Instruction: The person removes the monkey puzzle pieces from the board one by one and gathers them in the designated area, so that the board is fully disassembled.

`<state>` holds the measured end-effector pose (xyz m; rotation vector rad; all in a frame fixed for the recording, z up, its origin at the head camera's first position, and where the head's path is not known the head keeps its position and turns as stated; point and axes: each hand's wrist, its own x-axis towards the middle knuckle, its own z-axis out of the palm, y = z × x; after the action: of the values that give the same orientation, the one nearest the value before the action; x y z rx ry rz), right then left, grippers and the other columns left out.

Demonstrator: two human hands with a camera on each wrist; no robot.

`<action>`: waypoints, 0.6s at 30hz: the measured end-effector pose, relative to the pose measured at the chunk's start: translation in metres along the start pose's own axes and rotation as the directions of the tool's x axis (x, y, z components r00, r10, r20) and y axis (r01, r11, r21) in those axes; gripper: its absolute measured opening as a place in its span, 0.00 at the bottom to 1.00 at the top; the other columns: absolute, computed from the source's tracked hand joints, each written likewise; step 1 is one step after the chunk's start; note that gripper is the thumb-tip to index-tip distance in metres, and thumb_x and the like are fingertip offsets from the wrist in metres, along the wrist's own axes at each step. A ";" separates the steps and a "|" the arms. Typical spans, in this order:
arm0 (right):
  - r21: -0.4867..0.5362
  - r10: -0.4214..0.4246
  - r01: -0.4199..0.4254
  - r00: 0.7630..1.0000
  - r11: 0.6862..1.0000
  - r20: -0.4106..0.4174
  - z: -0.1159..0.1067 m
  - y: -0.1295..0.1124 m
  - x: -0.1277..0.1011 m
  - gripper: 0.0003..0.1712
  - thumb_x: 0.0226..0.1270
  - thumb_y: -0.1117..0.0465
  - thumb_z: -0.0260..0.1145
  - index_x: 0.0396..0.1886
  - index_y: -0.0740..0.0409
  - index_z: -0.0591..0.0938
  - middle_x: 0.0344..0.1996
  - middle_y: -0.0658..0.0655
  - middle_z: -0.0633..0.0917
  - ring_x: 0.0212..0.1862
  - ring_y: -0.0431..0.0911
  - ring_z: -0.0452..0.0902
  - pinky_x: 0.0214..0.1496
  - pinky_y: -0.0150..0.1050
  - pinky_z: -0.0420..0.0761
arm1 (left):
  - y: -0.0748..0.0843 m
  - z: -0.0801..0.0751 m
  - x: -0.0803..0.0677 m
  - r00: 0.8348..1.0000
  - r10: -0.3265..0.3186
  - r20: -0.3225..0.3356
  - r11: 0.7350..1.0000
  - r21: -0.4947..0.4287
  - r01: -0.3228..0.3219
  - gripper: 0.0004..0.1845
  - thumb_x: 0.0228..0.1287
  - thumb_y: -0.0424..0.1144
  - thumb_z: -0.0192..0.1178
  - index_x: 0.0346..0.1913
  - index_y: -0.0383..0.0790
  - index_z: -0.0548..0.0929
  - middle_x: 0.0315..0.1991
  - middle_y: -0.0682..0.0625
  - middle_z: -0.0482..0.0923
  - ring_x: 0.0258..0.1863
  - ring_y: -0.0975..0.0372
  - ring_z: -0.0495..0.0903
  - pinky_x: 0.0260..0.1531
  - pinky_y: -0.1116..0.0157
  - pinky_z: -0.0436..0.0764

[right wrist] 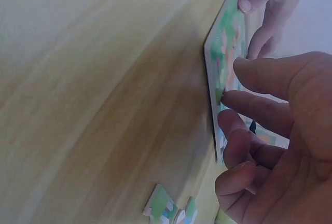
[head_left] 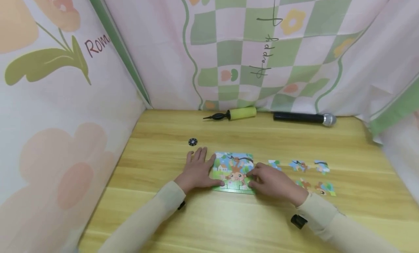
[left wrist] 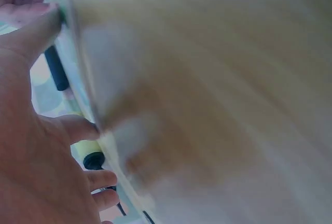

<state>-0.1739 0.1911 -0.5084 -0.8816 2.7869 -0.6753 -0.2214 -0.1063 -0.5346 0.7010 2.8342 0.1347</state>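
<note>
Head view showed a wooden table (head_left: pixel 229 224) with a puzzle board (head_left: pixel 234 171) near its middle. Left hand (head_left: pixel 196 169) lay spread flat, steadying the board's left edge; right hand (head_left: pixel 273 182) pinched its right edge with curled fingers. Loose puzzle pieces (head_left: pixel 307 176) lay scattered to the right.

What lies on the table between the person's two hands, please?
The puzzle board with its monkey picture lies between the left hand and the right hand, both touching its edges; the head view shows this best.

Blurred tabletop (left wrist: pixel 218 89) in left-wrist view
</note>
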 end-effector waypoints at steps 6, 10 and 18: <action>0.021 -0.027 0.028 1.000 0.999 -0.004 -0.001 -0.001 -0.001 0.21 0.69 0.57 0.71 0.58 0.61 0.84 0.40 0.49 0.82 0.31 0.35 0.72 0.32 0.33 0.78 | 0.012 -0.004 0.003 1.000 0.017 0.009 0.999 0.048 -0.017 0.65 0.51 0.86 0.46 0.81 0.41 0.54 0.81 0.37 0.34 0.79 0.45 0.34 0.72 0.40 0.38; 0.027 -0.026 0.026 1.000 0.999 0.010 -0.001 -0.002 0.000 0.24 0.69 0.56 0.71 0.60 0.62 0.83 0.40 0.49 0.81 0.31 0.35 0.71 0.30 0.33 0.77 | 0.022 -0.003 0.006 1.000 0.012 -0.018 0.997 0.073 -0.011 0.68 0.50 0.88 0.43 0.79 0.34 0.58 0.81 0.36 0.36 0.79 0.45 0.36 0.73 0.40 0.39; 0.021 -0.019 0.019 1.000 1.000 -0.004 0.003 -0.002 0.005 0.20 0.70 0.56 0.70 0.57 0.61 0.84 0.39 0.49 0.80 0.36 0.38 0.74 0.36 0.36 0.79 | 0.031 0.005 0.009 0.998 -0.014 -0.062 0.995 0.094 0.020 0.70 0.48 0.88 0.46 0.77 0.30 0.60 0.81 0.35 0.38 0.79 0.45 0.38 0.73 0.40 0.39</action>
<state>-0.1757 0.1854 -0.5101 -0.9047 2.7730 -0.7078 -0.2143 -0.0750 -0.5367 0.7030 2.9212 0.0193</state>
